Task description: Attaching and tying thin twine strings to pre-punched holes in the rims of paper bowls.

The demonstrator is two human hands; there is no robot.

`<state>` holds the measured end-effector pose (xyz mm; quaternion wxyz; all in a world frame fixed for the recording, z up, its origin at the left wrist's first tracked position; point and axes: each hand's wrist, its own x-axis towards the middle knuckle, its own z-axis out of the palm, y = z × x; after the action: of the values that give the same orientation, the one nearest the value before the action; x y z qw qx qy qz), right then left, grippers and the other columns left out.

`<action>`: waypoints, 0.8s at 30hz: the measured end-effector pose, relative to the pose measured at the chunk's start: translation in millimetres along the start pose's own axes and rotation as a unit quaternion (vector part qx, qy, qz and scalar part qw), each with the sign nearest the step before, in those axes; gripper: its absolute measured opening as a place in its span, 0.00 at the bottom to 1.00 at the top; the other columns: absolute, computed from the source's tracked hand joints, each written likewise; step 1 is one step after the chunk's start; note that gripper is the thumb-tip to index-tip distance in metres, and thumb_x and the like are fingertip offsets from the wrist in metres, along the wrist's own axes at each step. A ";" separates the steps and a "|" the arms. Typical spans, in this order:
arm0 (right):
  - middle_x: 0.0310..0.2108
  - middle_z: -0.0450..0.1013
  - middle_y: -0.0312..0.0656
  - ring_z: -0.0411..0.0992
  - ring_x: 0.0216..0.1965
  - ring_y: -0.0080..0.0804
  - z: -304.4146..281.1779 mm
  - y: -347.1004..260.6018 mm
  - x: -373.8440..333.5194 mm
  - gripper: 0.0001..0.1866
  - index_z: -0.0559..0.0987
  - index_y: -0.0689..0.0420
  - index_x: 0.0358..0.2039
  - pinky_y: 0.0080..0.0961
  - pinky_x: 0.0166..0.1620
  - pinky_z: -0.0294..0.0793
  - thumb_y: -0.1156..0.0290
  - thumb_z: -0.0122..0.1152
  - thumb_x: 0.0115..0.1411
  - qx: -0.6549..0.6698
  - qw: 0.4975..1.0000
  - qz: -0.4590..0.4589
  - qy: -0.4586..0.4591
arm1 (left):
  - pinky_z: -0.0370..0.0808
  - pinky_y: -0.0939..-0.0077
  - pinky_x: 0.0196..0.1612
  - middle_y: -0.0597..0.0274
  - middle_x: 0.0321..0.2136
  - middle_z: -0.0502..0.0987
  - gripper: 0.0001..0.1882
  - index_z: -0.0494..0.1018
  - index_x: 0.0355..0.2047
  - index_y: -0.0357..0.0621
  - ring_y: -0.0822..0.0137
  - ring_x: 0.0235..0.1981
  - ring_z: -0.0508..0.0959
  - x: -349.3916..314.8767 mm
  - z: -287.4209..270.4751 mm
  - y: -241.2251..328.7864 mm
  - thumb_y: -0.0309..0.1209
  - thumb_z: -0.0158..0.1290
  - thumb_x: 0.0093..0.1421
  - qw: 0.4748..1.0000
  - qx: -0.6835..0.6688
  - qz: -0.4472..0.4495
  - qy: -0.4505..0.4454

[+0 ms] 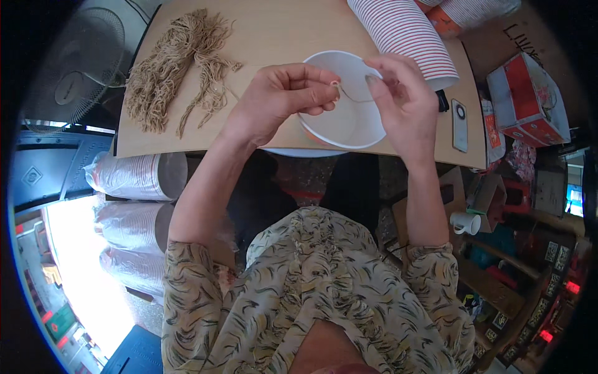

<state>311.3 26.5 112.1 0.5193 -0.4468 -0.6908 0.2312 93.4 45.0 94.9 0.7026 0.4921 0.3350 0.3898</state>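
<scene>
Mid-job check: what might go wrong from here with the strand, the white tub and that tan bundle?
The thin strand is pinched in the left hand and runs toward the right hand; it might slip or snap if pulled hard.
The white tub seems close to the table's near edge, below both hands; a bump could tip it.
The tan bundle has loose, tangled ends, so drawing one out could knot others.

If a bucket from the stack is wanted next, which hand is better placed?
Probably the right hand: it is close to the stack of buckets. The left hand is farther away and pinches a string running toward the right. Whether the right also grips it is unclear.
</scene>
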 end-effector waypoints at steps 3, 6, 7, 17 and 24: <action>0.32 0.77 0.35 0.74 0.30 0.23 -0.5 -19.4 -17.9 0.10 0.82 0.60 0.39 0.21 0.34 0.74 0.80 0.69 0.55 -0.065 0.998 0.006 -0.012 | 0.78 0.85 0.38 0.62 0.36 0.83 0.09 0.79 0.43 0.39 0.73 0.36 0.83 0.5 -2.8 -1.9 0.27 0.60 0.64 0.999 -0.044 -0.021 -0.015; 0.31 0.78 0.38 0.75 0.29 0.29 9.5 -19.1 -29.5 0.11 0.82 0.60 0.37 0.24 0.34 0.75 0.79 0.72 0.52 -0.101 0.994 -0.035 -0.008 | 0.78 0.85 0.38 0.62 0.36 0.83 0.08 0.80 0.43 0.40 0.73 0.36 0.83 2.6 -1.8 -3.4 0.27 0.60 0.64 0.998 -0.045 -0.026 -0.018; 0.29 0.78 0.40 0.75 0.28 0.33 14.7 -19.3 -30.3 0.11 0.82 0.60 0.35 0.25 0.34 0.75 0.79 0.73 0.49 -0.097 0.994 -0.053 0.010 | 0.78 0.85 0.38 0.62 0.36 0.83 0.08 0.80 0.43 0.40 0.73 0.36 0.83 2.0 -1.8 -3.2 0.27 0.60 0.64 0.998 -0.045 -0.027 -0.017; 0.28 0.78 0.39 0.76 0.28 0.32 18.7 -8.5 -31.1 0.08 0.81 0.61 0.33 0.25 0.34 0.75 0.82 0.70 0.51 -0.111 0.989 -0.098 0.016 | 0.77 0.84 0.37 0.65 0.33 0.82 0.09 0.80 0.42 0.39 0.76 0.34 0.81 1.1 1.0 -7.3 0.27 0.61 0.63 0.999 -0.001 0.018 -0.030; 0.28 0.77 0.39 0.76 0.29 0.25 19.2 -9.5 -29.9 0.06 0.80 0.64 0.33 0.22 0.36 0.76 0.83 0.67 0.54 -0.030 0.999 -0.018 -0.005 | 0.78 0.82 0.39 0.63 0.35 0.82 0.09 0.79 0.43 0.37 0.75 0.35 0.81 0.5 2.6 -7.7 0.26 0.61 0.63 0.999 0.003 0.025 -0.025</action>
<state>291.8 -1.1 97.5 0.5067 -0.4481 -0.7079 0.2033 97.5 42.7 88.2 0.6994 0.5119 0.3058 0.3940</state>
